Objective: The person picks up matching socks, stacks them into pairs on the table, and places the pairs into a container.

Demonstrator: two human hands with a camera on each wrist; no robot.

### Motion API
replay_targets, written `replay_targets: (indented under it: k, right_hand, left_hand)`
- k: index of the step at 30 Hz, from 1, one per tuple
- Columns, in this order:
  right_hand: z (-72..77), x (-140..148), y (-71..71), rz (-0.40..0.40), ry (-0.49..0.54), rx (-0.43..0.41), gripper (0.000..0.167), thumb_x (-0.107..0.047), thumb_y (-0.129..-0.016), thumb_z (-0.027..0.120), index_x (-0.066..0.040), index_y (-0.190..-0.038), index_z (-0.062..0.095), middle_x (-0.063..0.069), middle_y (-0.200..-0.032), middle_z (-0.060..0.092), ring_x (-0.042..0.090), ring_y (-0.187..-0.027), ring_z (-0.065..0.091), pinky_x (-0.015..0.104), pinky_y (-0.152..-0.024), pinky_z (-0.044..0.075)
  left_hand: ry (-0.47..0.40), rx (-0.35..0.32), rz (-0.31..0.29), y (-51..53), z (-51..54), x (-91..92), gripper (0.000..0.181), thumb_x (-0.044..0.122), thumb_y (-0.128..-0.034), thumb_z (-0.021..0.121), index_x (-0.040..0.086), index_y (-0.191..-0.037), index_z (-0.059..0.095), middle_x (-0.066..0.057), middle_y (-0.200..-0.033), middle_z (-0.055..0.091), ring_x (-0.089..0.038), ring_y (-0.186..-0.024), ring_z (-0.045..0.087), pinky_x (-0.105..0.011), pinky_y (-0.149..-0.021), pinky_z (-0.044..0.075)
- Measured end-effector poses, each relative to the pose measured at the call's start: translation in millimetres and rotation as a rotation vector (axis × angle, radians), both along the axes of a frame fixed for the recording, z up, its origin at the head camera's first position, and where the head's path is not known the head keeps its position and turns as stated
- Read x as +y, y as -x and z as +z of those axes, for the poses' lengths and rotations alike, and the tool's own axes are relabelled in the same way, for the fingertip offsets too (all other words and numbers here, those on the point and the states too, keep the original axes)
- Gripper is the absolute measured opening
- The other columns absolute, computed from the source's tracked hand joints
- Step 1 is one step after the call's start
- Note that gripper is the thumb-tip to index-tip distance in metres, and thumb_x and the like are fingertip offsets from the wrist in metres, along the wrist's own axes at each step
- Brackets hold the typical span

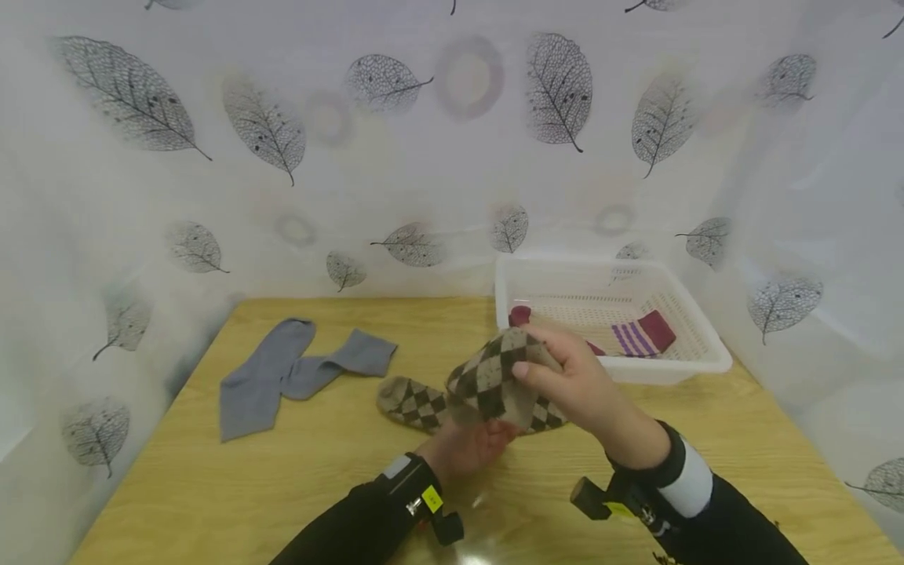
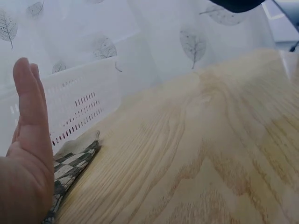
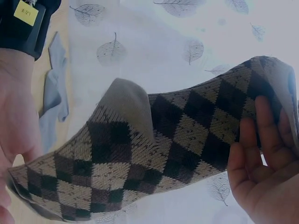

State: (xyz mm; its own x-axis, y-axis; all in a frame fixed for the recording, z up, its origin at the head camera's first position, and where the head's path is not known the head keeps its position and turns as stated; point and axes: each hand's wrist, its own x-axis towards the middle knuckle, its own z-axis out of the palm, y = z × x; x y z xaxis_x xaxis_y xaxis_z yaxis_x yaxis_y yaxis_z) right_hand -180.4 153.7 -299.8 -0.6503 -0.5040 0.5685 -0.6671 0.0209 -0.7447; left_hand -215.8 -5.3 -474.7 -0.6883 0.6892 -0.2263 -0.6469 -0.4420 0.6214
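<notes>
A brown argyle sock (image 1: 494,377) is held up between both hands, stretched lengthwise in the right wrist view (image 3: 112,172). My right hand (image 1: 589,392) pinches its upper end; in the right wrist view the fingers (image 3: 268,130) lie against the cuff. Lower down, my left hand (image 1: 466,451) holds the other end, at the left edge of the right wrist view (image 3: 16,107). The left wrist view shows that hand (image 2: 30,140) with its visible fingers upright. A second argyle sock (image 1: 413,404) lies on the table beneath, partly covered by the hands and the held sock.
A white basket (image 1: 671,365) at the back right contains maroon socks, one with purple and white stripes (image 1: 636,339). Two grey socks (image 1: 250,392) lie on the wooden table (image 1: 176,486) at the left, touching each other. A leaf-patterned curtain (image 1: 424,173) hangs behind.
</notes>
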Motion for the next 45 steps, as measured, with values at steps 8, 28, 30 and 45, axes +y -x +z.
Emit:
replay_targets:
  k: [8,28,30,45]
  right_hand:
    - [2.5,8,-4.7,0.026,0.027,0.007,0.021,0.014,-0.086,0.046,0.008,-0.101,0.061,-0.005,-0.095,0.065,0.009,-0.081,0.06,0.025,-0.069,0.051]
    - [-24.4,88,1.0,-0.325,-0.208,-0.152,0.014,0.004,-0.094,0.055,-0.004,-0.083,0.053,-0.002,-0.066,0.05,0.01,-0.051,0.047,0.028,-0.045,0.043]
    - [-23.8,90,3.5,-0.367,-0.226,-0.183,0.009,-0.001,-0.097,0.055,-0.002,-0.088,0.056,-0.001,-0.067,0.049,0.012,-0.053,0.045,0.028,-0.047,0.042]
    - [-30.8,93,16.2,-0.583,-0.226,-0.346,0.046,-0.023,-0.099,0.058,-0.003,-0.071,0.027,-0.003,-0.059,0.02,0.013,-0.047,0.017,0.031,-0.041,0.022]
  left_hand:
    - [-0.018,-0.004,0.048,12.6,5.9,-14.0,0.03,0.018,-0.1054,0.038,0.019,-0.093,0.065,0.006,-0.094,0.062,-0.005,-0.087,0.06,-0.014,-0.082,0.05]
    - [0.34,0.386,0.49,23.6,109.1,-130.4,0.01,0.02,-0.1023,0.05,0.019,-0.098,0.059,0.004,-0.092,0.06,-0.008,-0.079,0.058,-0.021,-0.068,0.05]
    - [0.348,0.435,0.492,19.3,118.0,-134.9,0.011,0.019,-0.1019,0.051,0.019,-0.097,0.061,0.004,-0.093,0.061,-0.009,-0.083,0.06,-0.022,-0.069,0.052]
    - [0.461,0.51,0.484,9.4,128.1,-143.0,0.008,0.017,-0.0991,0.057,0.017,-0.105,0.062,0.002,-0.095,0.063,-0.011,-0.085,0.064,-0.023,-0.071,0.055]
